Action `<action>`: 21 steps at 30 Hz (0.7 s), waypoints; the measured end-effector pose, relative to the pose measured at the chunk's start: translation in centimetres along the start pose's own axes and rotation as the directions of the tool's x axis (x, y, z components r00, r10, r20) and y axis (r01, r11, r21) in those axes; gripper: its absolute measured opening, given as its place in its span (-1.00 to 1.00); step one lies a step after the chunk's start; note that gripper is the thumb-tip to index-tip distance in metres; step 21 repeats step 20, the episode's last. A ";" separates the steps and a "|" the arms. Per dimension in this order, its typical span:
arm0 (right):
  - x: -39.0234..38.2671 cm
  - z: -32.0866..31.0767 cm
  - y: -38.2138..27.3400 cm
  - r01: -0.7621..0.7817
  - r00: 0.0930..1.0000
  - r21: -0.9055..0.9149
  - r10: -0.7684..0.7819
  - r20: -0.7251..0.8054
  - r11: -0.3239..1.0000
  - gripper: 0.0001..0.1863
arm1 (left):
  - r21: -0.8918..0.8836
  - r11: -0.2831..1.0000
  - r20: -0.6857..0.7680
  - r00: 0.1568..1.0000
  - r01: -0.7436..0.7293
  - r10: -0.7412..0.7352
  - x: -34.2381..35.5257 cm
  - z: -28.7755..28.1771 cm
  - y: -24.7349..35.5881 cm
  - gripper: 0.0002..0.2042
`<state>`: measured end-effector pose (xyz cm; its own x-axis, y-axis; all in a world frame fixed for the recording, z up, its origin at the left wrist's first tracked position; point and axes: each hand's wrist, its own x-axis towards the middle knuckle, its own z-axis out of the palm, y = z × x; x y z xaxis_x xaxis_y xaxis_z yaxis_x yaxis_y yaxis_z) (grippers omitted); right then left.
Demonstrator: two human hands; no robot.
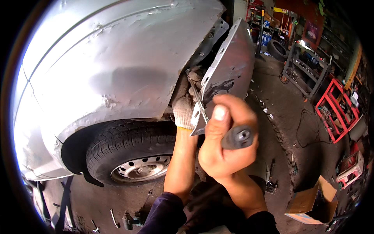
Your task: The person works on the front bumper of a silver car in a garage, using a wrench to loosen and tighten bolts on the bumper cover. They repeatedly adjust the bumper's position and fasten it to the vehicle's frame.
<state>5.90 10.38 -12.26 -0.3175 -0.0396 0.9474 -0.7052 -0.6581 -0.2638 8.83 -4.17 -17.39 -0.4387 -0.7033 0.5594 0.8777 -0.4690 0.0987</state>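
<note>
My right hand [230,136], bare, is closed round the dark grip of a long-shafted hand tool [197,95]. The grip's butt end points up at me, and the thin metal shaft runs away toward the upper left. My left hand [187,97] wears a pale, soiled knit glove. It reaches into the gap between the silver car body [132,74] and a loose grey body panel [230,66]. Its fingers are curled beside the tool's far end, partly hidden by the panel edge; whatever they grip cannot be made out.
Below the car body is a wheel [132,156]. An open cardboard box [313,201] stands at lower right, with a red metal frame [338,111] beyond. A wrench [114,218] lies on the floor at lower left. A loose tyre [277,50] is at the back.
</note>
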 end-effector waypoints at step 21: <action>4.0 -0.3 0.6 -0.612 0.790 0.357 0.564 0.238 0.706 -0.85 | 0.380 0.914 -0.127 0.971 -0.140 0.202 0.3 0.4 -0.4 -0.67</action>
